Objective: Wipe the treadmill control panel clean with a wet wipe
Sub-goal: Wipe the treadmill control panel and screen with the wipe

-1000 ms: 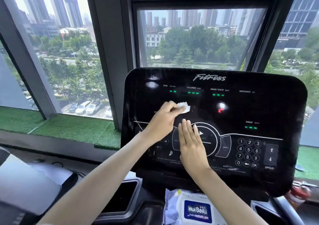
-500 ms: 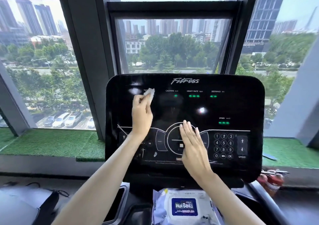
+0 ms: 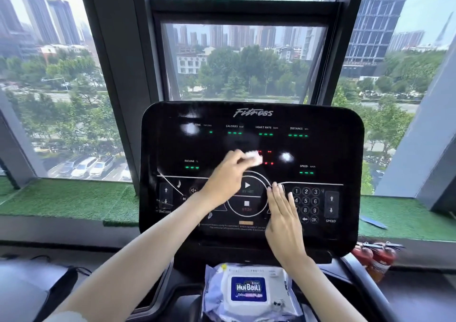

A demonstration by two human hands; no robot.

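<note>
The black glossy treadmill control panel (image 3: 320, 149) stands in front of me, with green and red readouts, round start and stop buttons and a number keypad. My left hand (image 3: 224, 176) presses a crumpled white wet wipe (image 3: 254, 158) against the middle of the panel, just above the start button. My right hand (image 3: 283, 223) lies flat with fingers together on the lower panel, between the round buttons and the keypad, and holds nothing.
A pack of wet wipes (image 3: 249, 289) with a blue label lies on the tray below the panel. Red fire extinguishers (image 3: 375, 257) stand at the lower right. Green turf (image 3: 74, 198) covers the window sill behind. A dark bag (image 3: 37, 289) sits at the lower left.
My left hand swept the wipe from the panel's middle up to the upper left corner, then back down and right to the middle. My right hand shifted slightly right on the lower panel.
</note>
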